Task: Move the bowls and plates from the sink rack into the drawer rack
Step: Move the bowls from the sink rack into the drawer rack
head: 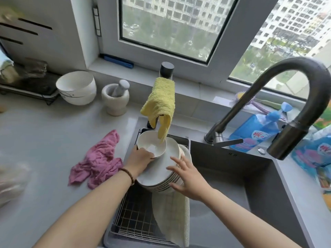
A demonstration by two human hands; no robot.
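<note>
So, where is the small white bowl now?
Head view, left of centre: the small white bowl rests against the plate stack in the sink rack, below the yellow cloth, held by the left hand.

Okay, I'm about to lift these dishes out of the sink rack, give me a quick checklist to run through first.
1. Left hand holds the small bowl: ok, it grips the near rim.
2. Right hand holds the plate stack: not ok, its fingers lie straight against the stack's edge and are not curled round it.
3. Yellow cloth is clear of the bowl: not ok, its tip hangs into the bowl.
4. Faucet is out of the lift path: ok, it arches off to the right, apart from the stack.
5. Drawer rack is open and has room: cannot tell, it is not in view.
</note>
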